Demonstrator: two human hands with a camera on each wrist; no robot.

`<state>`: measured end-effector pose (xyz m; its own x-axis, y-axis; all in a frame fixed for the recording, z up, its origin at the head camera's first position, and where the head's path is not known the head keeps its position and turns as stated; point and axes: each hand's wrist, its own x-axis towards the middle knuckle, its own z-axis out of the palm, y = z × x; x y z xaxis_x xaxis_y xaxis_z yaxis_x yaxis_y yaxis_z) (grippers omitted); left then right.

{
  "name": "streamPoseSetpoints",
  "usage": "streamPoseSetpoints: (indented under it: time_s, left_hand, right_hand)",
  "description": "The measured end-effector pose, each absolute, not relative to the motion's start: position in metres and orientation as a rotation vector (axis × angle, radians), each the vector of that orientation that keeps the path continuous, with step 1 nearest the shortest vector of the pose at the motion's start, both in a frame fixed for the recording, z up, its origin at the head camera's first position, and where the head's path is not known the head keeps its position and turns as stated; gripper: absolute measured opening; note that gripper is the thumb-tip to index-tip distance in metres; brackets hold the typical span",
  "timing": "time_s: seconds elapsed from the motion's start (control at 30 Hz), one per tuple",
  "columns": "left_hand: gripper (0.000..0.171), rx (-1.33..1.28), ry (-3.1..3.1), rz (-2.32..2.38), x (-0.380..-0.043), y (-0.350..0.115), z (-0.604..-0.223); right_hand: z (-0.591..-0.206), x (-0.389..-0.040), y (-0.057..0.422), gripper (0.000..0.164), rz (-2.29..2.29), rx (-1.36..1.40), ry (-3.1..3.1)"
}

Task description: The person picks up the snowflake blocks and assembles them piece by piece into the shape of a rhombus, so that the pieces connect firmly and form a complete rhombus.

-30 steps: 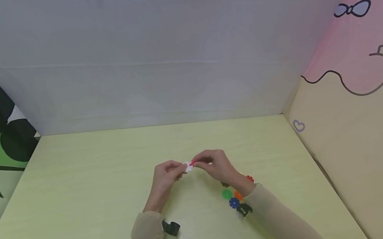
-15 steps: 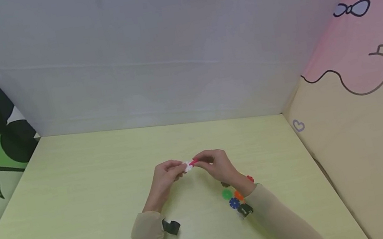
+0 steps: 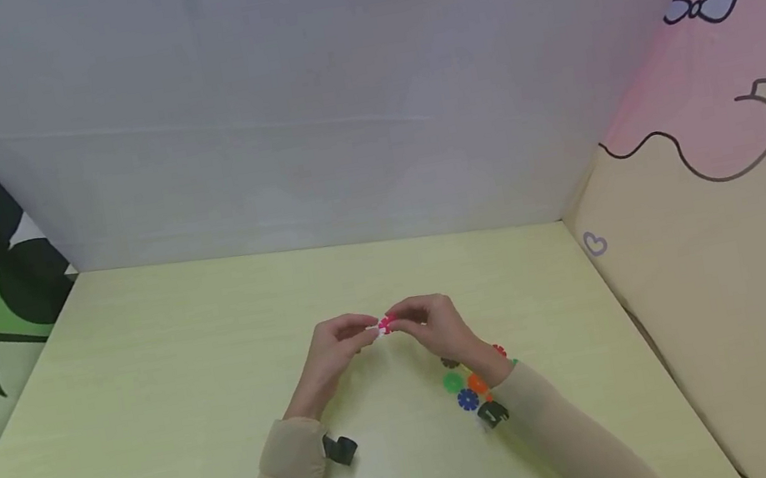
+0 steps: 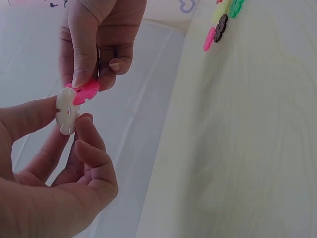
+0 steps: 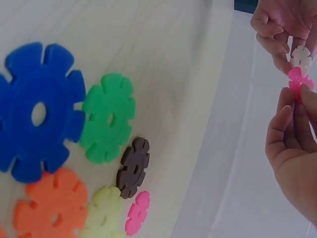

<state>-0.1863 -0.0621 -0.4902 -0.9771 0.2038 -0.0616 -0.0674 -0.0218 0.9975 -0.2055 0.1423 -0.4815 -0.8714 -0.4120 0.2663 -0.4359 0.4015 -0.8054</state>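
Observation:
My left hand (image 3: 330, 358) pinches a white notched snowflake disc (image 4: 67, 110) by its edge between thumb and fingers. A pink snowflake disc (image 4: 87, 92) is pinched by my right hand (image 3: 444, 330). The two discs meet edge to edge, set at an angle, with the pink one overlapping the white rim in the left wrist view. Both hands are raised over the far middle of the table (image 3: 188, 390). Fingertips cover part of each disc.
Beneath my right wrist lie several loose discs, among them a blue disc (image 5: 42, 111), a green disc (image 5: 109, 118), an orange disc (image 5: 52, 206), a brown disc (image 5: 133, 167) and another pink disc (image 5: 137, 213). A pale wall (image 3: 301, 159) stands behind the table.
The pink disc has turned to show more of its face, while the white one now looks narrower. The hands have drawn slightly closer. The head view has shifted a little.

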Motion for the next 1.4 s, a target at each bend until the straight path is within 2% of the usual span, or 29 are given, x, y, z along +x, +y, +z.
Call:
streamPoseSetpoints:
  time_s: [0.8, 1.17, 1.4]
  left_hand:
    - [0.012, 0.191, 2.269, 1.957, -0.186, -0.061, -0.489]
    - [0.020, 0.032, 2.286, 1.949, -0.189, -0.074, -0.490]
    - [0.022, 0.040, 2.259, 1.978, -0.188, -0.078, -0.489]
  right_hand:
    - [-0.484, -0.213, 0.143, 0.019, 1.521, 0.816, -2.676]
    - [-0.492, -0.215, 0.189, 0.017, 1.256, 0.666, -2.834]
    - [-0.506, -0.216, 0.213, 0.017, 1.206, 0.594, -2.897]
